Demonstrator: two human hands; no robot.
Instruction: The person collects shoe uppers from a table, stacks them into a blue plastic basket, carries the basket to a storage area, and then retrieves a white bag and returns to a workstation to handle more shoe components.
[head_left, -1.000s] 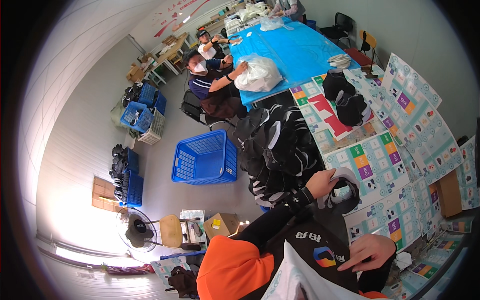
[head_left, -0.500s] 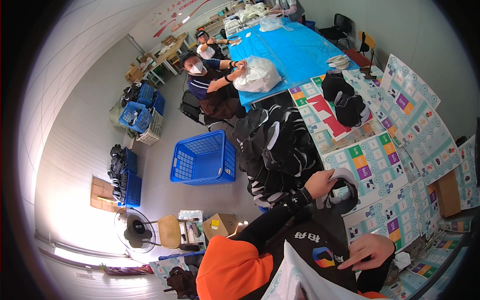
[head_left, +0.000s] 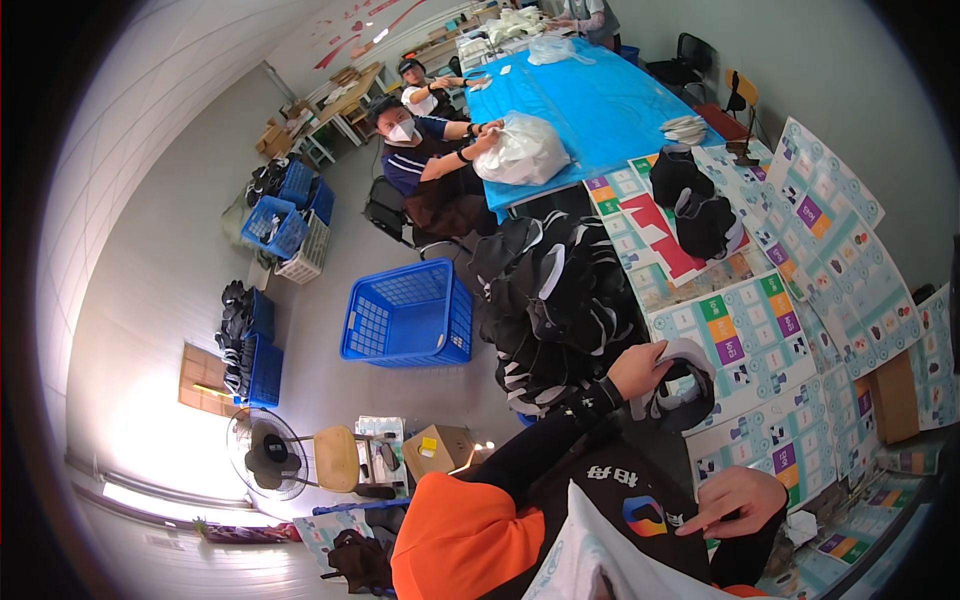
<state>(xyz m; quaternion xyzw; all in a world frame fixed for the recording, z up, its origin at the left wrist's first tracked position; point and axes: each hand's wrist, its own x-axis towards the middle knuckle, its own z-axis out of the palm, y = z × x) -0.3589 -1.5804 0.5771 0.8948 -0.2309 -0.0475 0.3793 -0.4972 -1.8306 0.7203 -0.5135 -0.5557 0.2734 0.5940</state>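
My left hand (head_left: 640, 370) is closed on the edge of a curved grey-and-black fabric piece (head_left: 688, 352), holding it up by the side of the work table. The piece bends into a loop with an opening in its middle. Lower down, in front of my dark apron (head_left: 610, 485), my right hand (head_left: 738, 505) has its index finger stretched out and its other fingers loosely curled, with nothing visible in it. A large heap of black pieces with grey and white edges (head_left: 555, 300) lies just beyond my left hand. More black pieces (head_left: 695, 205) are stacked on the table.
Printed sheets (head_left: 735, 335) cover the near table. Beyond it is a blue-covered table (head_left: 600, 100), where a seated person holds a white plastic bag (head_left: 522, 150). A blue crate (head_left: 408, 315) stands on the floor, left of the heap. A fan (head_left: 268, 452) is at lower left.
The view has shifted very slightly. Both of my hands and the fabric piece keep nearly the same positions.
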